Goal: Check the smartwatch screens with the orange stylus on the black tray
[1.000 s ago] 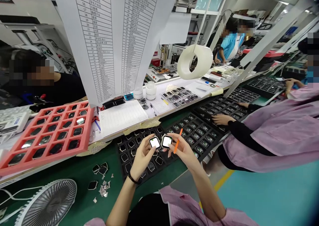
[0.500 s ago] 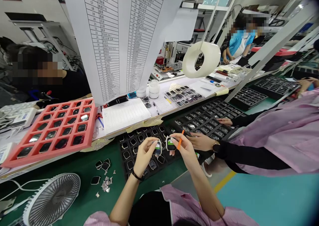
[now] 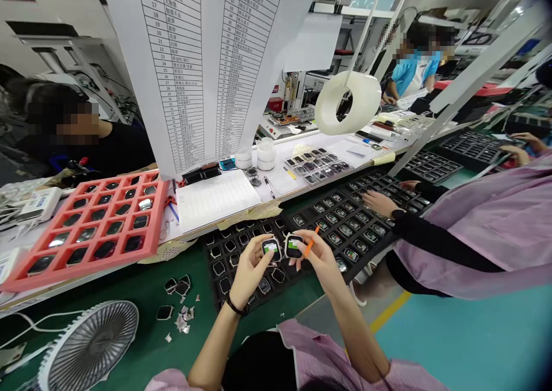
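Note:
My left hand (image 3: 250, 264) is closed on a square smartwatch case (image 3: 271, 249) whose screen is lit green and white, the thumb at the edge of its screen. Beside it, my right hand (image 3: 319, 254) grips a second smartwatch case (image 3: 294, 245), also lit green and white. An orange stick-like tool (image 3: 311, 242) is held in the right hand too, slanting up between the fingers. The two watches are side by side, close together. Beneath the hands lies a black foam tray (image 3: 271, 296) with several watch cases in its slots.
A co-worker's hand (image 3: 380, 202) reaches over another black tray (image 3: 354, 271) of watches at right. A red foam tray (image 3: 88, 252) sits on the shelf at left. A white fan (image 3: 92, 345) stands front left, near loose watches and silvery scraps (image 3: 184, 320). A tape roll (image 3: 366, 112) hangs above.
Both watch screens have turned more toward me and show more fully. The co-worker's hands have moved away from beside my right hand, farther along the right tray.

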### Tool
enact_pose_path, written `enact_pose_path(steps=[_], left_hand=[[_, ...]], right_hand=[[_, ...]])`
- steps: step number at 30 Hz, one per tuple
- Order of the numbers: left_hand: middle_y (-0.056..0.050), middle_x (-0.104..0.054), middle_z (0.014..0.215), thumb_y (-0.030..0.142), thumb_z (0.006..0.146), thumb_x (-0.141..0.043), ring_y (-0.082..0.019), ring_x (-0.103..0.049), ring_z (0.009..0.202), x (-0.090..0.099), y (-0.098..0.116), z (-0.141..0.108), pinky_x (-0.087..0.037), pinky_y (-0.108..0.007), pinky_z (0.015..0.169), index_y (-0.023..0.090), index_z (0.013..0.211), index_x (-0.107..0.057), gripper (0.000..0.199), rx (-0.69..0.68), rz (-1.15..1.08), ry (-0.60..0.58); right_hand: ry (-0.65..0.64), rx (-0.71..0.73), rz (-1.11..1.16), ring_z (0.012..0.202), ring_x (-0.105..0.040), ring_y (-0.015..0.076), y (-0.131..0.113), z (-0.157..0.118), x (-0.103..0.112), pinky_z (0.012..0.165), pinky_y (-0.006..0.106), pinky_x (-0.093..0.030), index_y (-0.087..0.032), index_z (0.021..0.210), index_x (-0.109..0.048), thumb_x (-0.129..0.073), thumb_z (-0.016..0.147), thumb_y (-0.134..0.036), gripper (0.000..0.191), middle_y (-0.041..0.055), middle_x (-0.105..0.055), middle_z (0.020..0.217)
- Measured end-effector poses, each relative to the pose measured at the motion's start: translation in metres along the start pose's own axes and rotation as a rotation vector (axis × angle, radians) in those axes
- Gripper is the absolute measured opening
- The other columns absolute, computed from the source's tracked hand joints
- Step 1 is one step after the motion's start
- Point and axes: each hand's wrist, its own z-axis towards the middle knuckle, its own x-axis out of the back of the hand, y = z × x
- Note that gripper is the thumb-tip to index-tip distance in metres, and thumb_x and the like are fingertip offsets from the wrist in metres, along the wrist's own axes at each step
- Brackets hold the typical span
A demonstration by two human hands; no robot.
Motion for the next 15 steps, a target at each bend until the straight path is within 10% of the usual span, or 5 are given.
enact_pose_path(steps=[8,15], left_hand=[[-0.002,-0.061,0.078,0.05,0.087,-0.052,-0.009,-0.048,0.052,0.0014,-0.0026,0.0024,-0.033,-0.02,0.043,0.018,0.099,-0.064,0.036,0.057,0.02,0.034],[-0.006,-0.064,0.099,0.046,0.084,-0.057,-0.008,-0.043,0.052,0.0032,-0.006,0.0029,-0.033,-0.02,0.043,0.021,0.119,-0.055,0.043,0.04,-0.016,-0.009]], right_hand=[[0.032,-0.013,-0.019,0.047,-0.059,0.012,0.0037,0.0005,0.0006,0.042,0.024,-0.046,-0.021,0.095,-0.061,-0.058,0.088,-0.039,0.02,-0.0024,-0.059,0.067],[-0.072,-0.04,-0.005,0.069,-0.067,0.016,-0.001,0.0006,0.0028,0.053,0.028,-0.055,-0.027,0.109,-0.058,-0.063,0.084,-0.034,0.026,0.004,-0.061,0.104]])
